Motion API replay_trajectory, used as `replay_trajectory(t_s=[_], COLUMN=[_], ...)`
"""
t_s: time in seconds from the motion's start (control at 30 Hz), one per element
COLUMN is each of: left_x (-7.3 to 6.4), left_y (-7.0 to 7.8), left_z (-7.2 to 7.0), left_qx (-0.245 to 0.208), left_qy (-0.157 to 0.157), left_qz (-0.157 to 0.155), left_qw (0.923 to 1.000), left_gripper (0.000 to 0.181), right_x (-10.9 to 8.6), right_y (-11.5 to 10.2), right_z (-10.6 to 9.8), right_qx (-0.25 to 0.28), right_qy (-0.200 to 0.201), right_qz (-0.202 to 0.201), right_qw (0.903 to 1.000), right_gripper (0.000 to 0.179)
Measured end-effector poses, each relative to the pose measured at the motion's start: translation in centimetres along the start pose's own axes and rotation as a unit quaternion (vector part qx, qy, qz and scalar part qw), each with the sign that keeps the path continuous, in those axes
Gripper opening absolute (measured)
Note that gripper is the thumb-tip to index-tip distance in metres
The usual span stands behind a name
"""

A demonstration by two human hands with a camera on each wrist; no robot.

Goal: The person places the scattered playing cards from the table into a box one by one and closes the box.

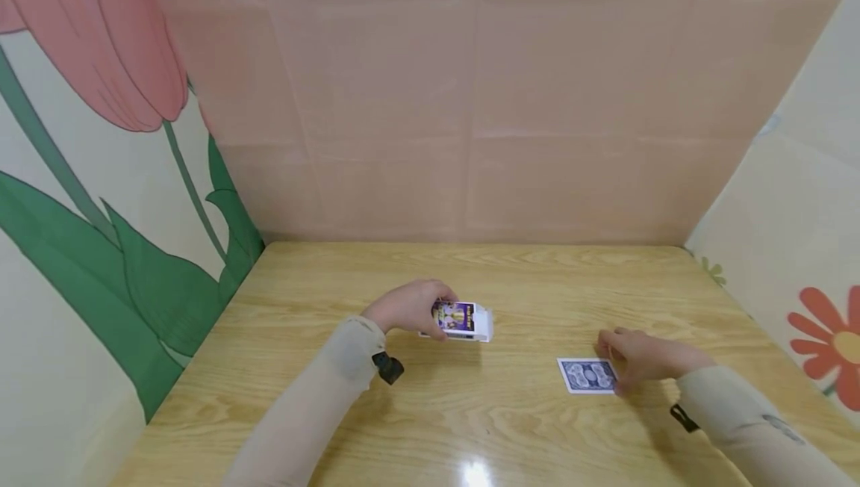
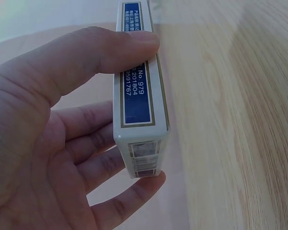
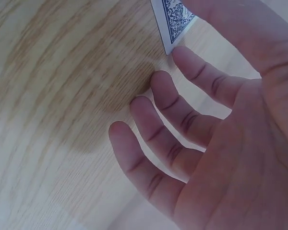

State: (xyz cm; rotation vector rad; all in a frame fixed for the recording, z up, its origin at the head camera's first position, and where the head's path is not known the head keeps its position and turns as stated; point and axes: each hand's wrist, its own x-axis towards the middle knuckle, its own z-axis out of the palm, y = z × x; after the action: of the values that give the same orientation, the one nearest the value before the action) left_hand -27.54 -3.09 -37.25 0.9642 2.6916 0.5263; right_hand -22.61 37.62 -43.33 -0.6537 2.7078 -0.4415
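My left hand (image 1: 413,306) grips a playing-card box (image 1: 454,317) above the table, thumb along one narrow side and fingers round the other. The box has a purple and gold picture on its broad face and a white flap open at its right end. In the left wrist view, blue printed panels with white lettering show on its narrow side. My right hand (image 1: 645,355) is at the right end of a blue-backed playing card (image 1: 586,376), thumb and index finger at its corners. The card's back faces up, and the thumb hides part of it in the right wrist view.
A wood-grain table (image 1: 510,427) lies under both hands. Behind it stands a pinkish-tan wall covering (image 1: 376,98). Side walls carry a large pink tulip (image 1: 128,39) on the left and a red flower (image 1: 833,341) on the right.
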Motion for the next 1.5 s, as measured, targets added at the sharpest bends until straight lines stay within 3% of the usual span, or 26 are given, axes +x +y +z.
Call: replay_trajectory(t_s=[0.3,0.57,0.87,1.13,1.3,1.5], left_x=[0.01,-0.07,-0.11,-0.13,-0.19,-0.13], left_y=[0.01,0.10,0.16,0.18,0.28,0.19], left_z=[0.03,0.02,-0.20,-0.23,-0.32,-0.16], left_qx=[-0.005,-0.006,-0.006,-0.002,-0.007,-0.005], left_qy=[-0.001,-0.001,-0.001,-0.002,-0.002,-0.003], left_qz=[-0.002,-0.003,-0.004,0.001,0.000,-0.004], left_qw=[1.0000,1.0000,1.0000,1.0000,1.0000,1.0000], left_gripper=[0.060,0.060,0.062,0.061,0.060,0.060], right_x=[0.45,0.28,-0.05,0.03,0.07,0.14], right_y=[-0.09,0.04,0.63,0.74,0.48,0.05], right_z=[-0.05,-0.12,-0.36,-0.12,-0.22,-0.16], right_qx=[0.022,-0.003,0.029,0.017,0.024,0.018], right_qy=[-0.026,-0.015,-0.010,0.015,-0.011,-0.017], right_qz=[0.039,-0.009,0.008,-0.050,-0.023,-0.004], right_qw=[0.9987,0.9998,0.9995,0.9985,0.9994,0.9997], right_gripper=[0.053,0.043,0.048,0.047,0.059,0.054])
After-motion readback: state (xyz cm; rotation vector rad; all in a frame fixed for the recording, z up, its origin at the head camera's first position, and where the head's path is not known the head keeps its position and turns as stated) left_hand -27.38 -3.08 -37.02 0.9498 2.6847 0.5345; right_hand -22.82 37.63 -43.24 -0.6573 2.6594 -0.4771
